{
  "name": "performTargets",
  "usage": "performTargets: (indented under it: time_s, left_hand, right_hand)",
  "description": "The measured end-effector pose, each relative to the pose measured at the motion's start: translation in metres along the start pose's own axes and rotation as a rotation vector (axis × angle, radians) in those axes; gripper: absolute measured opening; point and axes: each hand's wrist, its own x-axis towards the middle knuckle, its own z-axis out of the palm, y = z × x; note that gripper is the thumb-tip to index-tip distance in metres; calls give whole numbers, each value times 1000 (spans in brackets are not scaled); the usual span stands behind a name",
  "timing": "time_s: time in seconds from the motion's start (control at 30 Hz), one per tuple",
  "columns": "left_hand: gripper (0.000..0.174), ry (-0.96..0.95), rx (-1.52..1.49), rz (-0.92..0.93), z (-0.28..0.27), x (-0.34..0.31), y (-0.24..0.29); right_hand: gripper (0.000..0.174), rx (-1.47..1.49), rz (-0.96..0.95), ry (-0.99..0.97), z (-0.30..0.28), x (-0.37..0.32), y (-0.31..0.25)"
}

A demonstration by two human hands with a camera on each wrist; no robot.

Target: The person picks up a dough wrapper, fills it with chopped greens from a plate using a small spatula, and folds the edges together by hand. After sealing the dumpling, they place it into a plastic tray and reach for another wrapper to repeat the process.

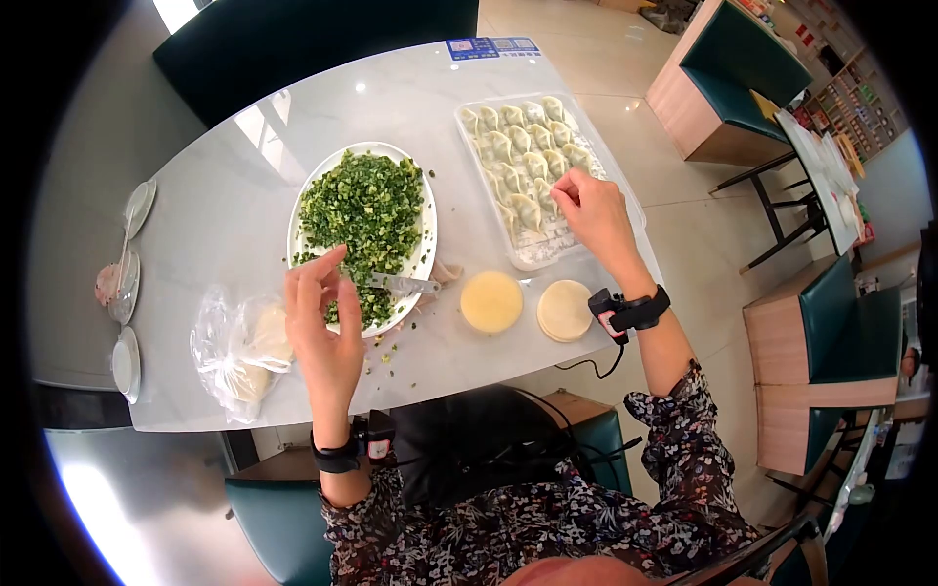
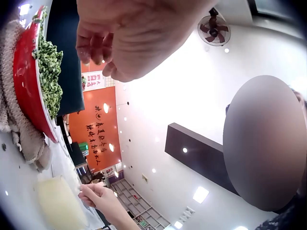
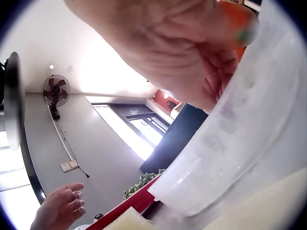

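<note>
My right hand is over the clear plastic tray, thumb and forefinger together at the edge of a pale crimped dumpling in the front rows. Rows of similar dumplings sit in the tray on a white floury bottom. The right wrist view hides these fingertips behind the tray wall. My left hand hovers by the near left rim of a white oval plate, fingers loosely bent and holding nothing. Chopped greens heap on that plate, with a metal utensil handle sticking out.
Near the table's front edge sit a yellow round stack and a paler stack of round wrappers. A knotted clear bag with pale contents lies left of the plate. Small dishes line the left edge. A cloth touches the plate's side.
</note>
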Motion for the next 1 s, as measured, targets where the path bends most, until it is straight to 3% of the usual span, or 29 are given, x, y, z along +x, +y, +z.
performTargets:
  time_s: [0.07,0.2,0.27,0.3,0.43,0.6,0.93,1.0]
  left_hand:
    - [35,-40,247,-122,-7,2,-6]
    - [49,16,166,-151,-2,20,-1]
    - [67,180,559,338,-1,23,-11]
    - [75,115,526,258,-5,18,-13]
    - [70,226,357,200,-3,-3,1]
    - [62,178,237,162,3,-45,12]
    - [60,122,89,57,2,-89,13]
    - [60,126,95,45,-1,-92,16]
  right_hand:
    - [12,-26,35,-46,-20,-7,-16]
    - [10,-106,3,90,-59,-30,-22]
    - [9,-33,-4,111,-76,-55,-27]
    - [9,-21,65,33,-83,-70,-31]
    - [13,-54,-51,11,-53,-123,-8]
    - [25,-23,-60,30,-30,-144,-7]
    - [13,138,34,102,-20,-142,-3]
    - [10,83,-204,161,-22,-142,-2]
